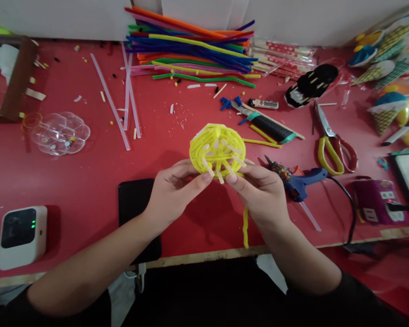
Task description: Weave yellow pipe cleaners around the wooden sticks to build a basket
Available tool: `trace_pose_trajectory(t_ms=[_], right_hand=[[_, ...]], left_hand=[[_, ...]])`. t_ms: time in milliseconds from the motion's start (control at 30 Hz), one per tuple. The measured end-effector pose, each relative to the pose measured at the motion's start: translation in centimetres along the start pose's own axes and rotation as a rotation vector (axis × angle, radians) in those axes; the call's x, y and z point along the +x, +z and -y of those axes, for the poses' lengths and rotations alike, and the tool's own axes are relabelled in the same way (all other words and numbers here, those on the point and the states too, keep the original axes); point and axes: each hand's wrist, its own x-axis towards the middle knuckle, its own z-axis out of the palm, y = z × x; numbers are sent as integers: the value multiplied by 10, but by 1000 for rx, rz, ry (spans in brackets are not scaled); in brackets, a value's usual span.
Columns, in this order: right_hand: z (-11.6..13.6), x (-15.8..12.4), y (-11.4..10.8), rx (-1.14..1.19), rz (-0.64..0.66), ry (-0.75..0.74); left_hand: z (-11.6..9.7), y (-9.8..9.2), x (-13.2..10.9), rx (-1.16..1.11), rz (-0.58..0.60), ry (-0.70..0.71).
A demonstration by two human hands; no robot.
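Between my two hands is a round yellow pipe-cleaner craft piece (218, 131), wound in rings with several short wooden sticks poking out around it. A white edge shows at its upper left. My left hand (172, 193) pinches its lower left rim, thumb in front and fingers behind. On the lower right rim, my right hand (264, 193) grips it the same way, its thumb beside a stick. A loose yellow pipe-cleaner tail (246, 227) hangs below, next to my right palm. The piece is held up above the red table (197, 227).
Pipe cleaners (191, 47) lie heaped at the back. To the right are a utility knife (269, 125), scissors (327, 136), a blue glue gun (303, 181) and a purple power strip (378, 200). A black phone (134, 195), white device (23, 236) and clear tray (61, 134) sit left.
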Motion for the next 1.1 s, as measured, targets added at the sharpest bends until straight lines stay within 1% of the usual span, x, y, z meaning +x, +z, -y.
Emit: trace_pose_trajectory(t_ms=[100, 167, 267, 333, 433, 500, 567, 633, 767, 833, 967, 1100], right_hand=[[2, 2, 2, -20, -37, 36], [4, 2, 4, -65, -99, 52], [7, 0, 5, -200, -153, 14], [9, -2, 4, -359, -155, -89], [13, -3, 3, -590, -162, -341], [16, -3, 3, -677, -162, -483], [19, -3, 3, -734, -155, -561], [22, -5, 3, -785, -154, -592], [29, -11, 4, -851, -182, -578], [32, -16, 6, -852, -186, -528], [38, -26, 11, -777, -181, -329], [49, -36, 14, -693, -115, -151]], left_hand=[[1, 1, 0, -45, -17, -44], [4, 1, 0, -43, -67, -74], [8, 1, 0, -3, -129, -87], [9, 1, 1, 11, -147, -90], [7, 2, 2, 27, -172, -89], [5, 3, 2, 29, -179, -67], [3, 4, 2, 50, -173, -34], [0, 5, 1, 104, -166, 6], [-5, 5, -2, 234, -176, 100], [-6, 4, -3, 290, -178, 135], [-2, 1, -4, 388, -186, 223], [7, -4, -3, 421, -175, 361]])
